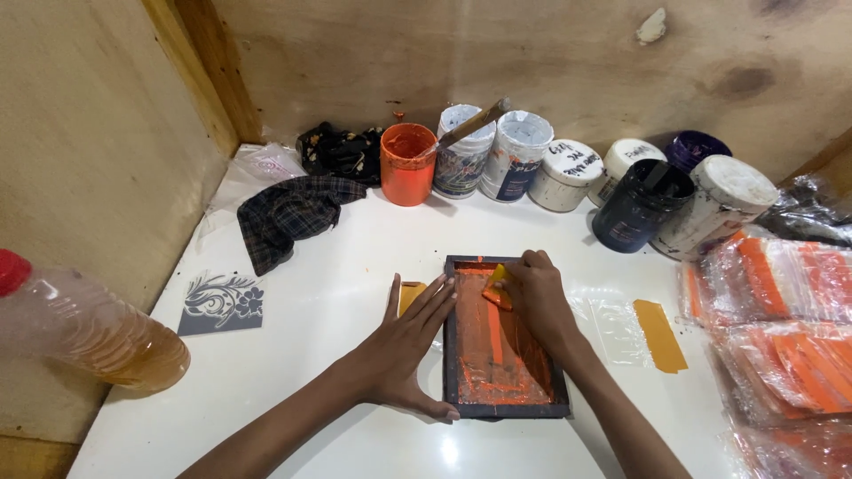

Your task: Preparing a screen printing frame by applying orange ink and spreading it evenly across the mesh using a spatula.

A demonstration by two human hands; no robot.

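A small dark-framed printing screen (557,390) smeared with orange ink lies on the white table (311,310). My left hand (406,350) lies flat against the frame's left edge, fingers spread, pressing it down. A yellow strip (411,294) peeks out from under the frame by my fingertips. My right hand (535,297) rests over the top of the screen, fingers closed on a small yellow-orange scraper card (494,286) set on the mesh.
Several ink tubs stand along the back wall, among them an open orange tub (407,163) and a dark open jar (641,204). A checked rag (288,213), a floral stencil card (223,302), a plastic bottle (89,333) left, stacked orange bagged packs (781,310) right.
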